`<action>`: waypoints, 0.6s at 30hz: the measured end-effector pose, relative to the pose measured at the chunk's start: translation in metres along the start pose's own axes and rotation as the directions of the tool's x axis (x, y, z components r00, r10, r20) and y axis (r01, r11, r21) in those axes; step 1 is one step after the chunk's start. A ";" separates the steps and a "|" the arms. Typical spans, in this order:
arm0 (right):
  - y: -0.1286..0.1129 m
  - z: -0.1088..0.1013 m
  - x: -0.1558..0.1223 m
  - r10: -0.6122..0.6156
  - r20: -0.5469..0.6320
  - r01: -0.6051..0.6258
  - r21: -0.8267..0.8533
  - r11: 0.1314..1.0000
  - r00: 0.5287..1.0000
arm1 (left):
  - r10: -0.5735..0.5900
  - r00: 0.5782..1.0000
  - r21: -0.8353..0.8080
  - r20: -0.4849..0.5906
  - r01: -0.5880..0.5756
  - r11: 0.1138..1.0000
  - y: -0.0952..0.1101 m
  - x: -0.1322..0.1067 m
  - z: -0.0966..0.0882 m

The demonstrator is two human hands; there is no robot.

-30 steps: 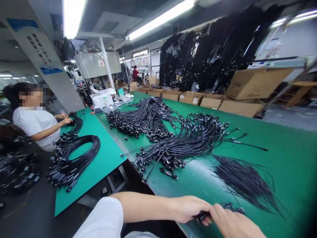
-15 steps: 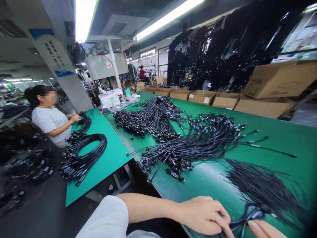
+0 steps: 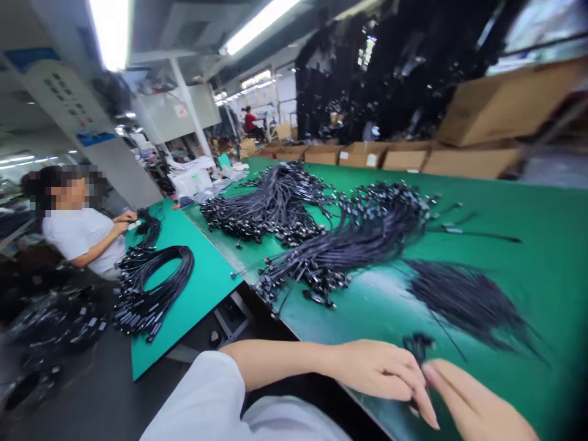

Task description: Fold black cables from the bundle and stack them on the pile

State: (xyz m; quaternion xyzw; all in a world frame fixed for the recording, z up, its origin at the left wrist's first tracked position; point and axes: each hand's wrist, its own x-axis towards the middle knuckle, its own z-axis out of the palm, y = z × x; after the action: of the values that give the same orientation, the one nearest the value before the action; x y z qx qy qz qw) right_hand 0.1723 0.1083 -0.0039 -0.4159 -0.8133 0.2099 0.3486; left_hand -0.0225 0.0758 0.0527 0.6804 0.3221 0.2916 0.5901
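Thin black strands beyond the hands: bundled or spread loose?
Spread loose: the strands fan raggedly at their ends across the green tabletop.

ceiling tubes (image 3: 111, 30) blaze, green table (image 3: 376, 285) catches glare, right edge blurred

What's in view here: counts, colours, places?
main table: one, green, centre-right
side table: one, green, left
small bundle: one, black, low right
thin strands: one pile, black, right
cable heaps: two, black, middle
cable loop: one, black, side table
cable bunch: one, black, beyond cable loop
piled bundles: several, black, lower left
cardboard boxes: several, brown, behind main table
hanging material: one, black, upper right
light tubes: two large, white, overhead
pillar: one, grey, left
co-workers: two, white and red tops, left and back
left hand: one, bare, at small bundle
right hand: one, bare, at small bundle
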 end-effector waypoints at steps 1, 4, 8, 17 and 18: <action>-0.011 -0.007 0.002 0.074 0.002 -0.074 -0.011 0.997 0.997 | 0.010 1.000 0.073 0.009 -0.011 0.997 0.001 -0.002 0.006; -0.040 -0.018 0.002 0.178 0.049 -0.175 -0.073 0.982 0.983 | -0.053 0.967 0.002 -0.251 0.055 0.998 -0.008 -0.005 0.020; -0.053 -0.017 0.001 0.180 0.060 -0.180 -0.013 0.984 0.982 | -0.205 0.870 -0.272 -0.449 0.086 0.959 -0.025 -0.002 0.020; -0.047 0.003 -0.007 0.377 0.286 -0.451 0.749 0.485 0.881 | -0.064 0.897 -0.249 -0.437 -0.053 0.967 -0.016 0.010 0.027; -0.045 0.006 -0.008 0.392 0.326 -0.485 0.763 0.428 0.860 | -0.105 0.895 -0.323 -0.433 -0.045 0.945 -0.016 0.013 0.030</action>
State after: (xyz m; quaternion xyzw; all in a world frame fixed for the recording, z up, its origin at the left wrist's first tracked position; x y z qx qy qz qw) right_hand 0.1473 0.0759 0.0176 -0.3887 -0.4972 0.6684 0.3936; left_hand 0.0076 0.0690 0.0326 0.4843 0.4062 0.4789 0.6092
